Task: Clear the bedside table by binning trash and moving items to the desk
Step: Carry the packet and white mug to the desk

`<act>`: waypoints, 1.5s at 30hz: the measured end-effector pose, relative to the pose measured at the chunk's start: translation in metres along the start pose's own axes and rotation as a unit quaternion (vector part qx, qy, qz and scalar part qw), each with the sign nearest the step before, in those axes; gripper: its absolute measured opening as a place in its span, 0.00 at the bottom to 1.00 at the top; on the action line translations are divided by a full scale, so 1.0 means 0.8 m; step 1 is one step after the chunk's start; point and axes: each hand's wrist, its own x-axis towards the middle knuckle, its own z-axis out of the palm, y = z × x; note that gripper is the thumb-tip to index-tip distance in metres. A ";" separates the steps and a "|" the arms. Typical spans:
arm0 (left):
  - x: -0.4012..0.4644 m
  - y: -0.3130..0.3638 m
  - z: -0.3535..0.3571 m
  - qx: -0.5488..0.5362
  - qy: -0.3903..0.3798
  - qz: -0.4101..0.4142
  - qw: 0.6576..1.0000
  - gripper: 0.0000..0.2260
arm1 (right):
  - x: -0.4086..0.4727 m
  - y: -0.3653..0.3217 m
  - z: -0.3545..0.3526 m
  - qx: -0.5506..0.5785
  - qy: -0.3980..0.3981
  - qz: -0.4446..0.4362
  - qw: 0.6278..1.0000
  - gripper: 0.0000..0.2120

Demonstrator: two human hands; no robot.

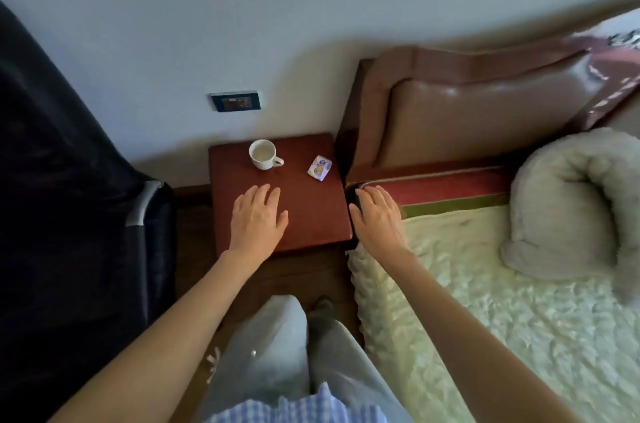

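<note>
Presently: left hand (258,215) and right hand (375,215), both flat-fingered and holding nothing, poised short of cup (262,154) and wrapper (319,168), seemingly to begin clearing.

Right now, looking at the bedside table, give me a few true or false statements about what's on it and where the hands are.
1. The white mug stands upright on the bedside table. True.
2. The small snack packet lies inside the mug. False: it lies on the tabletop, right of the mug.
3. The left hand grips the mug. False: it is open, nearer than the mug.
4. The right hand is open, over the bed's edge. True.
</note>
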 end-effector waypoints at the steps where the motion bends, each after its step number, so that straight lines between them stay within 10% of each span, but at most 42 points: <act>1: 0.007 -0.001 0.005 -0.002 -0.002 -0.013 1.000 0.21 | 0.013 0.003 0.005 0.004 -0.005 -0.007 1.000 0.20; 25: 0.177 -0.063 0.188 -0.039 -0.097 -0.131 0.986 0.23 | 0.240 0.039 0.194 0.033 -0.036 -0.070 0.996 0.11; 45: 0.332 0.033 0.374 -0.124 -0.004 -0.041 0.991 0.29 | 0.214 0.133 0.271 0.056 -0.035 -0.087 0.994 0.18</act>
